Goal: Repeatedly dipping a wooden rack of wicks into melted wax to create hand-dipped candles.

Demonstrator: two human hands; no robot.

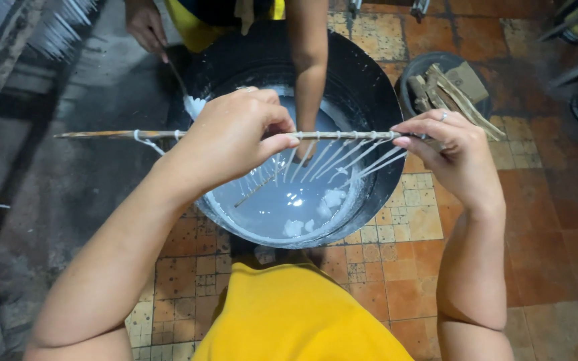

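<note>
Both hands hold rod (342,136) over basin (376,87).

Bare arms, a yellow garment (296,317), a ring (443,116) on the right hand (453,150).

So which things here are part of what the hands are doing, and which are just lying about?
In use:
left hand
right hand
stick with hanging white strings
black basin of pale liquid

Lying about:
bucket of wood scraps
another person's ladle
</note>
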